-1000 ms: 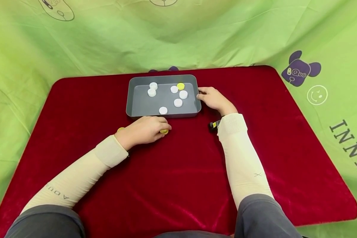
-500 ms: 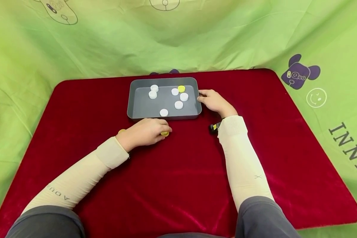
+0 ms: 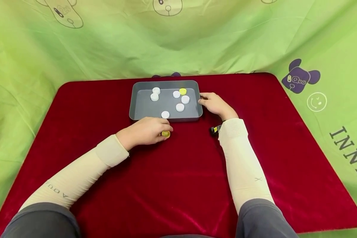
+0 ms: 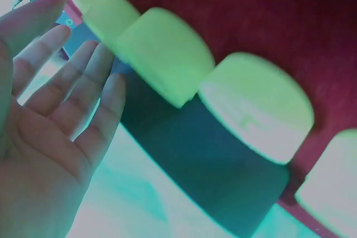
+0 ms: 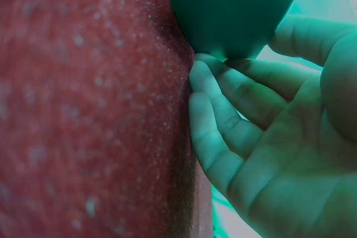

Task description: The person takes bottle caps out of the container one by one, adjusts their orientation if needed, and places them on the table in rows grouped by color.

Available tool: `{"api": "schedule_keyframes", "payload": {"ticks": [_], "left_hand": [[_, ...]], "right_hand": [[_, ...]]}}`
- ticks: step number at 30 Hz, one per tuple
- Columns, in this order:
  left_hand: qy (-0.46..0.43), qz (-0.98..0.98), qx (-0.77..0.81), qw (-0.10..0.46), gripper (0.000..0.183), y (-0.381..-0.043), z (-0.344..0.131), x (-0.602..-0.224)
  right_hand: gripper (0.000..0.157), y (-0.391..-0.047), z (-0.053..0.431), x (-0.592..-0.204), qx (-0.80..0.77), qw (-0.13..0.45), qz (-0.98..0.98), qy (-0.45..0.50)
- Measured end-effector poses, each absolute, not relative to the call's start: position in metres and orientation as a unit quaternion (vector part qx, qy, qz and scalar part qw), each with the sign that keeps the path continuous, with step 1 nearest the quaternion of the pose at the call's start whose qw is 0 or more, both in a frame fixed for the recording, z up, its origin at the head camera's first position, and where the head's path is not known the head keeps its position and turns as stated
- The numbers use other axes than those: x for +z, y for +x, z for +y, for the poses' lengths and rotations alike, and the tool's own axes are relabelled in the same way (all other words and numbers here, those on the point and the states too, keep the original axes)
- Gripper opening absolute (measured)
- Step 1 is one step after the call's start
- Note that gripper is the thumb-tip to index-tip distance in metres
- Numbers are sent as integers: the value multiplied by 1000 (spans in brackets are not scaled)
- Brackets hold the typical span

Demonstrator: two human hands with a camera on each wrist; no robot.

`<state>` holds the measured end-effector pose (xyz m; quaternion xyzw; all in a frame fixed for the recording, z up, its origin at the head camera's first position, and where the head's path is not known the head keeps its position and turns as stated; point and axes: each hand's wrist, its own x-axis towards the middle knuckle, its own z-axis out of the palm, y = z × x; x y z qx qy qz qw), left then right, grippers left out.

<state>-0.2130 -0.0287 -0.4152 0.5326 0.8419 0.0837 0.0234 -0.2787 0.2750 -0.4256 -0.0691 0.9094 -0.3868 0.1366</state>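
Note:
In the head view, my left hand [image 3: 147,130] lies in front of a dark grey tray [image 3: 145,107]. A yellow cap [image 3: 165,134] shows at its fingertips. The left wrist view shows straight, spread fingers beside a row of several yellow-green caps [image 4: 162,54] standing on the cloth; from above, hand and forearm hide most of that row. My right hand [image 3: 215,104] is at the tray's right end, its fingertips touching the outer wall. Seen from the right wrist, those fingers stay fairly straight against the tray's end [image 5: 234,9].
Several white caps [image 3: 179,107] and one yellow cap [image 3: 182,91] lie scattered inside the tray. A small black device [image 3: 215,130] sits at the right wrist. Red cloth [image 3: 172,185] covers the table, and a green patterned curtain [image 3: 113,49] hangs around its back and sides.
The head view has shifted a little, so everything sits slightly lower. A yellow cap that peeked out behind the left wrist is now hidden. Both hands keep nearly the same places.

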Motion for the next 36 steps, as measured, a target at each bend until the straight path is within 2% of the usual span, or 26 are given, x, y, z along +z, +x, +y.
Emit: {"api": "schedule_keyframes", "payload": {"ticks": [8,15,26,36], "left_hand": [[543,837,55,37,30,-217,-22,-402],[550,833,57,36,25,-219,-16,-394],[559,826,46,54,41,-225,-10,-386],[586,809,51,15,29,-238,-4,-377]], "right_hand": [[51,-277,276,-426,-395,134,906,-71],[50,-275,276,-427,-385,131,910,-78],[51,-276,275,-427,-381,127,912,-83],[51,-275,276,-426,-374,121,916,-83]]}}
